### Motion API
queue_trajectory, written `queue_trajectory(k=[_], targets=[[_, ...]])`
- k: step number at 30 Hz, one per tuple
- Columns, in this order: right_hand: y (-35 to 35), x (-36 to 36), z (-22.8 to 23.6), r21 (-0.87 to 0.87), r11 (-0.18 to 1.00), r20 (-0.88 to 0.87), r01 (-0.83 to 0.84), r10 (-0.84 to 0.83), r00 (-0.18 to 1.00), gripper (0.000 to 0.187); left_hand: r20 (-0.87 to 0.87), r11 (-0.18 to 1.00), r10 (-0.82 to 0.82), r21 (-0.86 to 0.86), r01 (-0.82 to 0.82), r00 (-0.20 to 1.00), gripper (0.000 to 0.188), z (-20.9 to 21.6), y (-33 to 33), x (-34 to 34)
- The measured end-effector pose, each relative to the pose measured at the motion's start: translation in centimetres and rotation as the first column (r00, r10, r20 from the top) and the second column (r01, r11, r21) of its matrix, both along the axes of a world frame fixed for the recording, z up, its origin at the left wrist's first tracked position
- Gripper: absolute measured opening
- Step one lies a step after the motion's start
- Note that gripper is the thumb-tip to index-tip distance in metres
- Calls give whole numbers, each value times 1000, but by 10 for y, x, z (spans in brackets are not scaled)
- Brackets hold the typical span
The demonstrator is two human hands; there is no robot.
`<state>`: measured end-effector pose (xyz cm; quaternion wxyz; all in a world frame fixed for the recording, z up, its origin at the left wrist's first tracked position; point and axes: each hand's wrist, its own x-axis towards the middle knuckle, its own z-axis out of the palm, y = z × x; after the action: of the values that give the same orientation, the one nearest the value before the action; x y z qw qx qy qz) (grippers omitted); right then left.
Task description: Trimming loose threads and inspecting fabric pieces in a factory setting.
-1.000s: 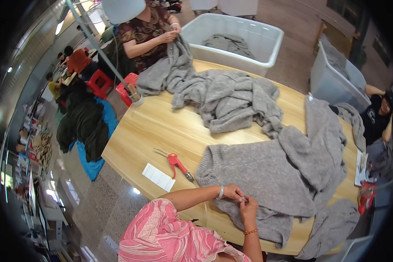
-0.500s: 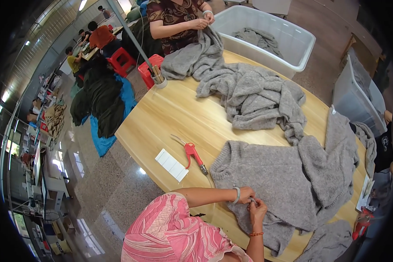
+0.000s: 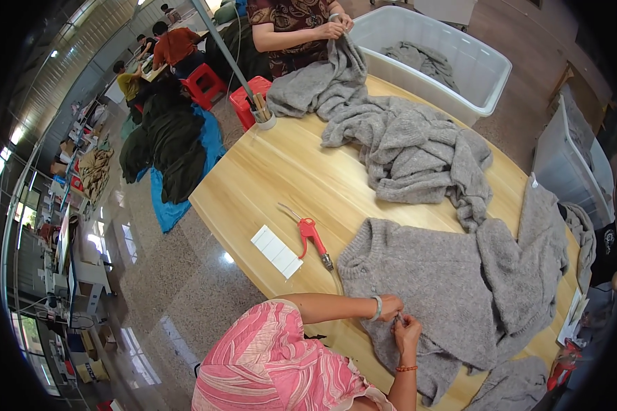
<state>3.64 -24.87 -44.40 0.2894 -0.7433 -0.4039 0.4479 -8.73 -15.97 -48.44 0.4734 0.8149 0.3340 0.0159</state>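
Note:
A grey knitted sweater point(image 3: 439, 274) lies spread before me on the wooden table, its ribbed edge toward the left. My left hand point(image 3: 391, 307), below a pale bangle, pinches a small fold of the knit near the sweater's near side. Close beside it, my right hand point(image 3: 408, 333), with an orange bead bracelet at the wrist, has its fingers closed on the same spot. What lies between the fingertips is mostly hidden. To the left of the sweater rests a red air blow gun point(image 3: 310, 240), next to a white card strip point(image 3: 276, 251).
More grey knitwear point(image 3: 418, 147) is heaped across the table point(image 3: 253, 171). Opposite, a co-worker's hands point(image 3: 336, 26) hold a grey garment. A translucent bin point(image 3: 487, 103) stands behind; another bin point(image 3: 576, 157) is at right. A cup of tools point(image 3: 266, 121) sits by a metal pole.
The whole view has shifted slightly, so the table and garments appear a little to the right. Both hands stay together at the same fold of the sweater.

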Motion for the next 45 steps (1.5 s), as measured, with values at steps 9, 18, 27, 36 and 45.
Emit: queue_trajectory(k=[9, 18, 27, 36, 45], targets=[[-5, 3, -13, -121, 966, -327, 229, -257, 909, 11, 26, 995, 20, -96, -18, 999, 17, 17, 8, -2], [-4, -3, 1, -58, 990, -142, 131, -138, 980, 10, 71, 996, -87, -26, 89, 994, 17, -4, 11, -1], [-10, 3, -10, -91, 980, -231, 175, -191, 954, 9, 154, 987, -160, 0, 162, 975, 13, -19, 12, 1], [-9, 1, -7, 204, 945, 361, -257, 171, 917, 11, 155, 952, -298, 117, 282, 942, 11, -15, 22, -3], [-23, 16, 1, -17, 975, 2, -219, 219, 976, 19, 113, 944, -318, -55, 325, 942, 13, 6, 5, -3]])
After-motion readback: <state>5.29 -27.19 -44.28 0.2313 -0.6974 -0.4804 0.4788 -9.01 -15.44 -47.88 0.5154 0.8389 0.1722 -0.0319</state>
